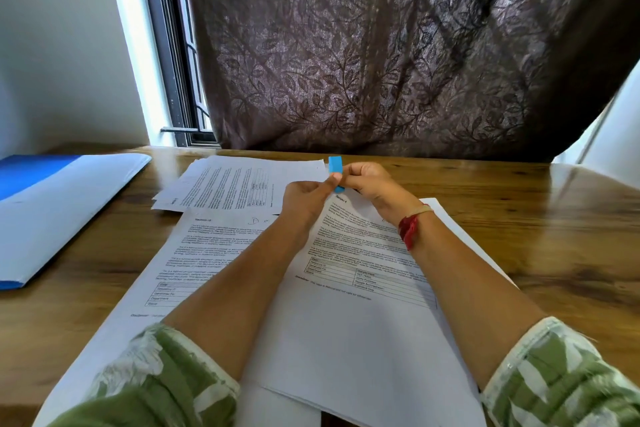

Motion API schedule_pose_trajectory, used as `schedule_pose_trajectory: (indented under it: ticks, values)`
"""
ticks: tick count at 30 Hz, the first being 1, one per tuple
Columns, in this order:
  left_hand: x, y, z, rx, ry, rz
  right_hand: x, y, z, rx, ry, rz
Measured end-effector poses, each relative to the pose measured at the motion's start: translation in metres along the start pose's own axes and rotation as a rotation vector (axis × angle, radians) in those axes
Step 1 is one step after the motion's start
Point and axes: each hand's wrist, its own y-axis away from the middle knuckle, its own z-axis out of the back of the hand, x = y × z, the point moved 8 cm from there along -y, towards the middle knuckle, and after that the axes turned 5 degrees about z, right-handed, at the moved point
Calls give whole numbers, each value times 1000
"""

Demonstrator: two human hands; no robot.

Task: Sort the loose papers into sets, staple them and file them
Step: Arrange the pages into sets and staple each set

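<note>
**Both Hands on Stapler Above Sorted Sheets**

The small bright-blue plastic stapler [335, 166] is held upright in the air over the far edge of the paperwork, between both hands. The right hand [369, 184] has its fingers curled together round the lower part of the stapler. The left hand [304, 197] meets it from the left, fingers curled, with the thumb tip pressed against the blue body. The stapler's lower half is hidden by the fingers.

Two printed white sheets lie on the brown wooden table [554, 218] under the forearms: the left sheet [207, 253] and the right sheet [363, 274], the right one overlapping the left. A loose stack of printed papers [235, 184] lies beyond them, turned sideways, just left of the hands. A blue and white card folder [59, 204] rests flat at the table's left edge, well apart from the sheets.

A red thread band [410, 227] circles the right wrist. A dark leaf-patterned curtain [381, 45] hangs behind the table.
</note>
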Motion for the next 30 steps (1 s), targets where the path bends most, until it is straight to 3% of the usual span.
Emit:
schedule_pose_trajectory:
  ticks: [5,9,12,16,30]
  values:
    - [2,-1,4,-5,10,31,0,0,-3,-51,-81,26]
    - [0,2,0,49,18,38,-6,1,1,-39,-159,-69]
    - [-2,4,-5,92,-50,9,-12,4,12,-176,-385,-138]
    - [2,0,-3,32,-91,3,-14,7,21,-304,-688,-168]
    - [8,7,7,-52,-67,177,-7,12,43,-334,-600,-186]
